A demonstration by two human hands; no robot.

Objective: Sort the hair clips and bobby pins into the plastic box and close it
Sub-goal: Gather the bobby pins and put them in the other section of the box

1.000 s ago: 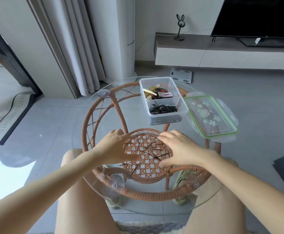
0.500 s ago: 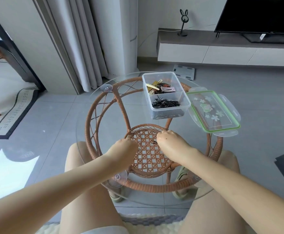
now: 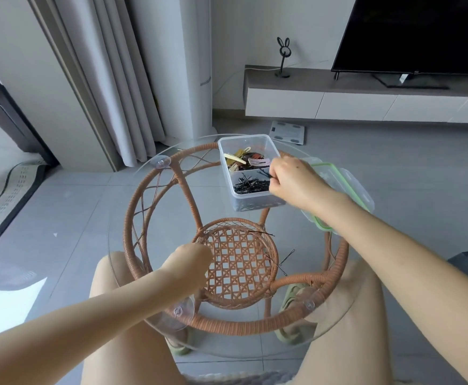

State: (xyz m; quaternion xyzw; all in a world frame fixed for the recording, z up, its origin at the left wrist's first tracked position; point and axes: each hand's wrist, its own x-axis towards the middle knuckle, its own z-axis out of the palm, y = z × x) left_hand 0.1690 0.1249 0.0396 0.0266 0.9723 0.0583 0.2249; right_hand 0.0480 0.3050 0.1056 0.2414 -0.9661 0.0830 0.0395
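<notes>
A home living room. At 1 o'clock a large dark television (image 3: 410,34) stands on a low white media console (image 3: 338,98), with a rabbit-shaped ornament (image 3: 282,56) at 12. Long pale curtains (image 3: 116,79) hang at 11 to the grey tiled floor (image 3: 394,176) — a bordered rug (image 3: 4,201) lies at 9. A bathroom scale (image 3: 287,132) rests on the floor beyond a small glass-topped rattan table (image 3: 128,220).

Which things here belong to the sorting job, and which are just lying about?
Job:
plastic box
lid
hair clips
bobby pins in the box
loose pins on the table
right hand, pinching bobby pins over the box
left hand, beside the loose pins

Lying about:
television
rabbit ornament
bathroom scale
curtain
</notes>
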